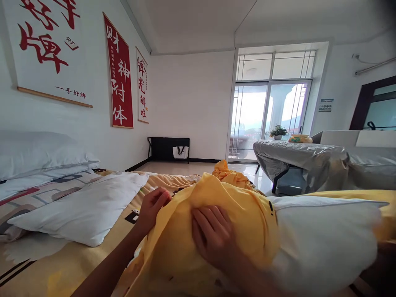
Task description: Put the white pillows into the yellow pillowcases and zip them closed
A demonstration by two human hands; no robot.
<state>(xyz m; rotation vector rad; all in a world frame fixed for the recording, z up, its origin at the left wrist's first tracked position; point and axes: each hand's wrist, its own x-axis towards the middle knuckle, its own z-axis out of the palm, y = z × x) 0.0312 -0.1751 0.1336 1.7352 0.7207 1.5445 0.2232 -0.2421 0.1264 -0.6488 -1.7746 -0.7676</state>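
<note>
A yellow pillowcase (176, 243) lies bunched in front of me, partly over a white pillow (324, 243) whose bare end sticks out to the right. At the pillowcase's left edge, my left hand (154, 207) is closed with the cloth pinched in its fingers. My right hand (213, 233) presses on the top of the pillowcase with curled fingers, gripping a fold of it. Some fingertips of both hands are hidden by the cloth. How far the pillow reaches inside the case cannot be seen.
Another white pillow (89, 206) lies on the patterned bedding (114, 247) at left, with stacked white pillows (40, 152) behind it. Crumpled yellow cloth (232, 175) sits just beyond my hands. A plastic-covered table (303, 156) holds a potted plant (278, 132) at the right back.
</note>
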